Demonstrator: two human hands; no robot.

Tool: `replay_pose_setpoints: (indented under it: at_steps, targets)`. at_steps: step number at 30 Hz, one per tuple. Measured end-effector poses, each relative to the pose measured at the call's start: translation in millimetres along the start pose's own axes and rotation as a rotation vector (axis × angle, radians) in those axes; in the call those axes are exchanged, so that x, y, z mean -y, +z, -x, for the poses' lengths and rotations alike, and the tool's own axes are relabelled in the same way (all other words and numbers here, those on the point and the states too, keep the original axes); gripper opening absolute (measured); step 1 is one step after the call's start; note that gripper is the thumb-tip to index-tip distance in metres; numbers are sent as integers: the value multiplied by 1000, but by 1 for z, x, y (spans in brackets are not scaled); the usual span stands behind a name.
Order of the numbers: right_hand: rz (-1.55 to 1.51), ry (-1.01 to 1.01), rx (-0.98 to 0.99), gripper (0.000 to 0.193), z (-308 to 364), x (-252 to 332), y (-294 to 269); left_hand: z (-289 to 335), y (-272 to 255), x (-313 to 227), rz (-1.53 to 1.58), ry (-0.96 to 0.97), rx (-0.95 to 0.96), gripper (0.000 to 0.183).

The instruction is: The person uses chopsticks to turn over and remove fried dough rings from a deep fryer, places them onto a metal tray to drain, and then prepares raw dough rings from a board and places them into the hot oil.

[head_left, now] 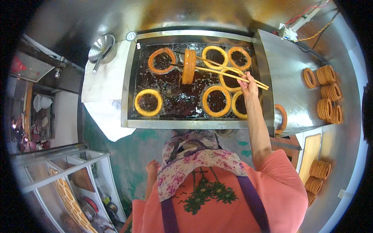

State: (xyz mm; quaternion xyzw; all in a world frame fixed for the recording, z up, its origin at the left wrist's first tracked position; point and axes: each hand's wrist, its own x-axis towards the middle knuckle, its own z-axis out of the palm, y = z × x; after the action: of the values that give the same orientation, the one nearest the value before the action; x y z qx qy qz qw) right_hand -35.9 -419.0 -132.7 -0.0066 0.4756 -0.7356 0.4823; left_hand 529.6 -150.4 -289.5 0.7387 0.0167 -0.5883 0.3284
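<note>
Chopsticks [217,73] in curled right hand [250,84]

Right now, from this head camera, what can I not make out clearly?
In the head view:
Rightmost yellow ring: partly hidden by the right forearm.
Dial gauge: markings too small to read.
Lowest ring stack: partly hidden by the pink sleeve.
Left hand: too small to see exact finger pose.

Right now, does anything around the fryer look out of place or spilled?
One fried ring sits alone beside the fryer, at its right, apart from the ring stacks on the metal counter; no clear spill or damage shows.
</note>
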Motion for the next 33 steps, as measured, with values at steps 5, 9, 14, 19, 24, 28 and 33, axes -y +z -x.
replay_pose_setpoints:
  at_steps: [5,9,14,19,24,28,33]
  targets:
    - [-70,-114,-48,18,18,18,-15,-50,-16,4,-55,0,81,36]
    - [-94,-220,-130,18,46,43,-41,-75,-15,-8,-121,21,132,32]
    - [-224,-229,-202,14,100,65,-37,-117,8,-22,-251,15,231,31]
    - [-374,-431,-383,15,146,128,-71,-134,69,-50,-387,14,271,29]
    - [-308,-900,-512,16,216,211,-168,-133,115,-57,-479,20,315,28]
    - [-125,-1201,-758,18,230,271,-176,-126,134,-59,-486,34,322,27]
    - [236,-1400,-861,19,147,311,-175,-121,127,-57,-405,14,356,25]
